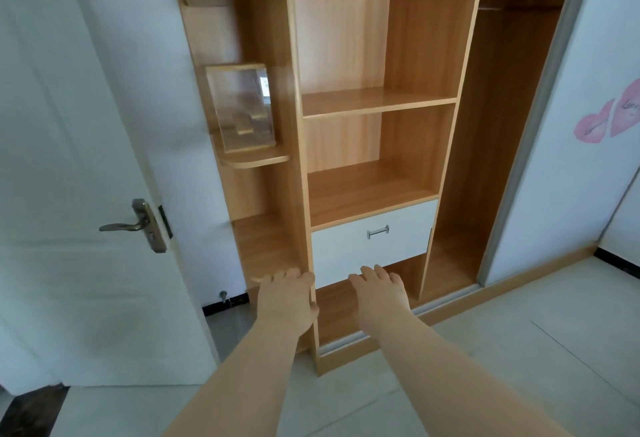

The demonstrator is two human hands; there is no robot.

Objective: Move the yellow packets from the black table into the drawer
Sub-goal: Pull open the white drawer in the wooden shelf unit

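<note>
A white drawer (374,242) with a small metal handle (378,231) sits closed low in a wooden wardrobe (429,27). Both my arms reach forward toward it. My left hand (287,298) is stretched out with fingers straight, in front of the wardrobe's upright panel just left of the drawer. My right hand (379,289) is stretched out too, fingers straight, just below the drawer's lower edge. Neither hand holds anything. No yellow packets and no black table are in view.
A white door (86,159) with a bronze lever handle (138,225) stands at the left. A clear box (242,107) sits on a small side shelf. At the right is a white sliding panel (571,159) with pink heart stickers (606,117). Pale floor tiles (519,350) lie below.
</note>
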